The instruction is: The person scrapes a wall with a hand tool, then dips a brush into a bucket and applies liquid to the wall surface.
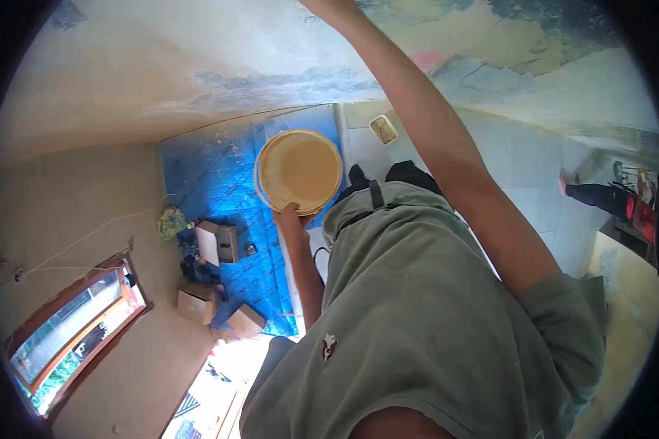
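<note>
A round, cream-coloured bucket (264, 174) with a tan interior is tipped so that its mouth faces me. My left hand (293, 216) grips its near rim, with the thumb over the edge and the fingers underneath. My right arm stretches up and across to the patchy painted wall (271, 51). At the top edge of the view, my right hand (329, 9) is close to that wall, and its fingers are cut off by the frame.
Blue sheeting (212, 168) covers the floor at left, with cardboard boxes (198, 301) and a patterned bundle (172, 223) on it. A small rectangular tub (384, 130) stands on pale tiles near my feet. A window (80, 329) is at lower left; clothes (637, 201) lie at far right.
</note>
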Demonstrator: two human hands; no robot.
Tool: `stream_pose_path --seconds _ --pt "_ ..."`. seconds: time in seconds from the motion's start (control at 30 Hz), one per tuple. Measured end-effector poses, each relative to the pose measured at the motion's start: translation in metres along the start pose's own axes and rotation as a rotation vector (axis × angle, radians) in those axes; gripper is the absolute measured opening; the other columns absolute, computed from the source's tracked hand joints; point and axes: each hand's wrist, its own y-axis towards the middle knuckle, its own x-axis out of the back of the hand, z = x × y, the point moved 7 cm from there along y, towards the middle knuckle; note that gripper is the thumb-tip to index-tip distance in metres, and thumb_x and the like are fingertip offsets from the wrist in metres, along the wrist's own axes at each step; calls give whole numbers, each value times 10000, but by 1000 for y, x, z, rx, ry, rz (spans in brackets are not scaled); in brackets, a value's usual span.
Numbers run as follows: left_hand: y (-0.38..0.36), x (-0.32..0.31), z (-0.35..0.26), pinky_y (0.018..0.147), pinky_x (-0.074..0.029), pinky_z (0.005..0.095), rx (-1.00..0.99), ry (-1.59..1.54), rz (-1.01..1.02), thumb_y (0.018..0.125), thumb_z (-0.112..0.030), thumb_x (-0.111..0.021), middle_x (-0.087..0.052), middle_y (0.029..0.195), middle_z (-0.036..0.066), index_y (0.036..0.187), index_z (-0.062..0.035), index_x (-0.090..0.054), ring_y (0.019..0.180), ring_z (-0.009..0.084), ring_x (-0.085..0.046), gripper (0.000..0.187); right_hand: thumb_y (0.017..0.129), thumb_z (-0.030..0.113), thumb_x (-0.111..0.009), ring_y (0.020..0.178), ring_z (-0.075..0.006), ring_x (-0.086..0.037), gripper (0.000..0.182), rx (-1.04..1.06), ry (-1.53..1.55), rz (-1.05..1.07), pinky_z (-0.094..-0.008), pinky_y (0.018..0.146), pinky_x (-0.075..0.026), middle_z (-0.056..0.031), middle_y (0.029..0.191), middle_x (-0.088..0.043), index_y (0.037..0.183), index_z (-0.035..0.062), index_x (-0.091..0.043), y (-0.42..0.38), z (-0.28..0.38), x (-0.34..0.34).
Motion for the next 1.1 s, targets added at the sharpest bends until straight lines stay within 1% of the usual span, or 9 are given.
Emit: stream_pose_path --seconds 0.13,0.37,0.5,0.57,0.63,0.83,0.97,1.03,1.1 --pt "-3 -4 3 556 -586 476 64 26 3 657 28 -461 -485 1069 285 1221 55 -268 783 441 -603 597 873 447 -353 734 -427 -573 522 -570 -376 504 -506 683 -446 -211 721 -618 745 11 -610 -132 -137 23" --pt "-1 3 0 533 -591 442 52 46 -5 676 17 -451 -506 1041 282 1210 75 -282 714 426 -614 563 756 409 -460 979 -377 -571 545 -1451 -490 546 -414 828 -449 -293 970 -592 946 -82 -600 -317 -249 114" --pt "0 7 -4 540 -592 443 21 86 -7 669 10 -443 -505 1055 264 1219 64 -301 748 401 -617 571 797 452 -450 583 -270 -588 525 -1328 -230 512 -388 555 -469 -178 744 -622 810 -56 -580 -249 -250 75" --pt "4 7 -7 531 -591 449 22 44 10 664 10 -441 -495 1085 249 1233 43 -312 787 384 -616 584 828 437 -431 459 -215 -513 502 -1409 349 213 -379 460 -421 -125 594 -571 684 -28 -551 -220 -291 13" --pt "8 12 -7 519 -591 440 -1 51 -10 661 14 -442 -487 1088 263 1226 58 -307 787 391 -616 582 848 482 -440 371 -147 -417 520 -1365 459 533 -325 364 -319 -22 458 -461 547 65 -518 -144 -193 10" --pt "0 -4 -23 500 -591 412 -19 51 -28 665 16 -430 -500 1063 276 1212 81 -310 754 391 -625 564 890 387 -437 407 -158 -443 461 -964 265 537 -307 426 -342 -49 469 -439 646 8 -534 -66 -30 27" --pt "-9 -17 -31 507 -592 408 -12 27 -3 663 18 -426 -516 1044 269 1213 68 -325 753 380 -630 561 886 419 -434 501 -262 -566 443 -57 -224 242 -371 496 -428 -122 523 -561 773 28 -609 -46 -58 25" --pt "-8 -18 -27 517 -593 404 12 66 20 656 18 -428 -524 1047 251 1221 49 -337 762 364 -634 574 887 431 -424 819 -225 -637 458 -114 -405 390 -396 671 -453 -196 798 -642 790 33 -630 -79 -122 25" --pt "-10 -20 -25 514 -592 405 -4 47 10 654 17 -428 -529 1047 241 1232 39 -333 772 361 -633 586 856 433 -454 418 -148 -455 492 -238 -480 526 -314 423 -350 -33 463 -464 558 46 -515 -115 -126 54"
